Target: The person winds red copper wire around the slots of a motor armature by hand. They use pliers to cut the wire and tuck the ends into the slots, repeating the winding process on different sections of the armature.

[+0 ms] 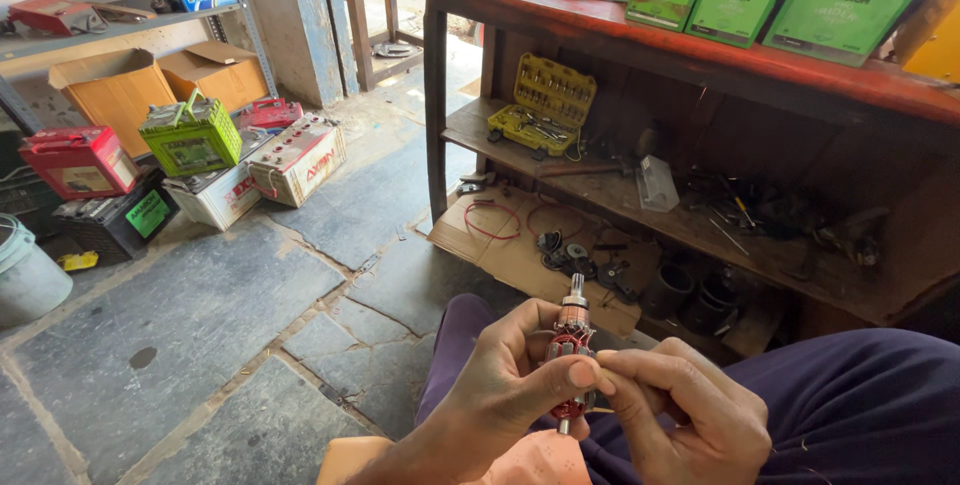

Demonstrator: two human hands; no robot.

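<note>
The left hand is gripping a small motor rotor upright; the right hand's fingertips are pinching its side.

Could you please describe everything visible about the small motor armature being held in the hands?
The motor armature stands roughly upright over the person's lap. It has a reddish, metal-looking wound core, a copper-coloured commutator above it and a grey steel shaft poking out top and bottom. The left hand grips its core; the right hand fingertips pinch its side.
</note>
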